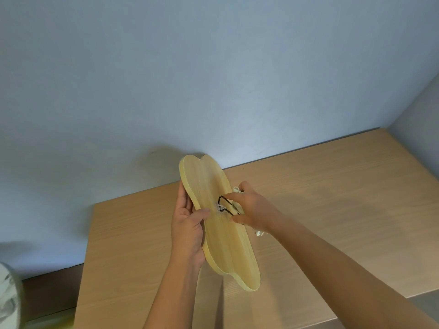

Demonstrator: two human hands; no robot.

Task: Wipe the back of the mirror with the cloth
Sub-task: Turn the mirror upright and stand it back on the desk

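The mirror (209,186) is a wavy-edged board held above the table, its pale wooden back turned toward me. My left hand (188,224) grips its left edge, thumb on the back. A black wire stand (223,205) is clipped near the middle of the back. My right hand (251,210) holds a bunched pale cloth (238,194), with its fingers resting on the back by the wire stand. A bit of the cloth shows below the wrist; the rest is hidden by the hand.
A light wooden table (332,198) lies under the hands, against a pale blue wall (190,79). A second wall meets it at the right corner. A pale fabric object (9,298) sits at the lower left edge.
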